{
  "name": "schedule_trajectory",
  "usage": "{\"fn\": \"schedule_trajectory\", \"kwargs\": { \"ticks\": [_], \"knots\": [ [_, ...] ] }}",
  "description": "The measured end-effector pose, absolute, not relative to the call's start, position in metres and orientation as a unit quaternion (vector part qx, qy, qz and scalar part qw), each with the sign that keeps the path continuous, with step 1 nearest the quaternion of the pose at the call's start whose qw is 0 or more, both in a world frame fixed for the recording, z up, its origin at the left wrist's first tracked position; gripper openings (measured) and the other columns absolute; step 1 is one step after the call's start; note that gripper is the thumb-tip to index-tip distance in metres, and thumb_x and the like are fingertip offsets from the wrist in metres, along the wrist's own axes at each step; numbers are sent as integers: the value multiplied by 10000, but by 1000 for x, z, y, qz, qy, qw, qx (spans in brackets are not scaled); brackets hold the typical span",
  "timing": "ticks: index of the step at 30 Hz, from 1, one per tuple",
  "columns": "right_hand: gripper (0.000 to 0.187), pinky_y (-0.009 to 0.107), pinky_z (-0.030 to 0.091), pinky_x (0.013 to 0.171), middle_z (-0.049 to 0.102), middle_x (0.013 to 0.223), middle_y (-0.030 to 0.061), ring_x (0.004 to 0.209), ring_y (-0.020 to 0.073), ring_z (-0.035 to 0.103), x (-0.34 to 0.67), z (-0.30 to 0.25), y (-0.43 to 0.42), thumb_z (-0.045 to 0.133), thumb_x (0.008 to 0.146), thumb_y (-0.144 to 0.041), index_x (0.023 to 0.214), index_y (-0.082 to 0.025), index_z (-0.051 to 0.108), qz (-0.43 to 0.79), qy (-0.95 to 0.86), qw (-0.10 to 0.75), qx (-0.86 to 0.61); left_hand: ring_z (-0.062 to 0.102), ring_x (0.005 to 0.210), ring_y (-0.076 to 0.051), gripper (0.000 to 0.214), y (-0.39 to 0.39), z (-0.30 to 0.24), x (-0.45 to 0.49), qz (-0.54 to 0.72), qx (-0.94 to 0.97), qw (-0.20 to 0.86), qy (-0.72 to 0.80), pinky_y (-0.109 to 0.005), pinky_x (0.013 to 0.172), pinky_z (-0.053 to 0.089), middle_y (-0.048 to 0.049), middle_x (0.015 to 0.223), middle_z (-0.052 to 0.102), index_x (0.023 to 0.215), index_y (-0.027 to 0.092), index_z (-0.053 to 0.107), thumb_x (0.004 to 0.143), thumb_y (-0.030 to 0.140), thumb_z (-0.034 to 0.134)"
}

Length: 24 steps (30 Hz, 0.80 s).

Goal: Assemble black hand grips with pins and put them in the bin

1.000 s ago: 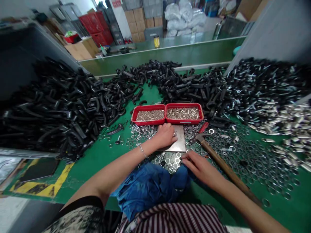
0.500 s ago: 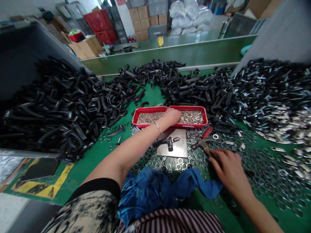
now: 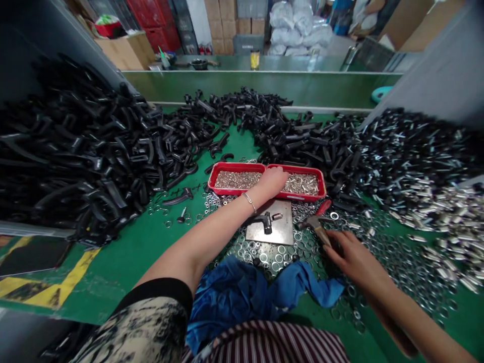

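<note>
My left hand rests with bunched fingers over a red two-compartment tray, at the inner end of the compartment of silver sleeves. Small silver nuts fill the other compartment. Whether the fingers hold anything is hidden. My right hand grips a hammer just below its steel head, and the hand and forearm hide the wooden handle. Between my hands, a steel plate carries a black T-shaped handle and a small metal sleeve.
Heaps of black plastic handles cover the left and far side of the green bench. Black and silver parts pile up at the right. Loose washers surround the plate. A crumpled blue cloth lies against my lap.
My left hand has moved off the plate to the tray, uncovering the black handle. My right hand has moved from the bench onto the hammer and taken hold of it.
</note>
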State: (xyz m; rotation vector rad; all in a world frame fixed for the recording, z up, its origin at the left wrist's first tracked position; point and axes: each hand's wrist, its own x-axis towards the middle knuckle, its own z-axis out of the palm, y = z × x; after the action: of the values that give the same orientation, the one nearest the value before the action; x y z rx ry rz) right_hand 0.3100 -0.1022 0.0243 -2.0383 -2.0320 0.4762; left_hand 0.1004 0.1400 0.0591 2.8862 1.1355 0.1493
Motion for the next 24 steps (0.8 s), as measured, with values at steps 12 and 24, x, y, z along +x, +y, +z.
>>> {"fn": "schedule_trajectory", "kwargs": {
  "ticks": [12, 24],
  "knots": [
    [370, 306, 488, 593, 649, 794, 35, 677, 196, 599, 309, 52, -95, 581, 879, -547, 1012, -206, 637, 431, -563, 196, -677, 636, 798, -156, 98, 75, 42, 21, 330, 764, 349, 431, -310, 779, 489, -36, 888, 708, 926, 177, 666, 911, 266, 626],
    [491, 223, 399, 343, 635, 796, -21, 435, 110, 471, 254, 50, -85, 535, 921, -570, 1314, -281, 472, 524, -496, 274, -636, 620, 813, -190, 194, 57, 16, 21, 197, 792, 295, 496, -305, 751, 449, -56, 842, 681, 786, 154, 663, 895, 312, 639]
  ]
}}
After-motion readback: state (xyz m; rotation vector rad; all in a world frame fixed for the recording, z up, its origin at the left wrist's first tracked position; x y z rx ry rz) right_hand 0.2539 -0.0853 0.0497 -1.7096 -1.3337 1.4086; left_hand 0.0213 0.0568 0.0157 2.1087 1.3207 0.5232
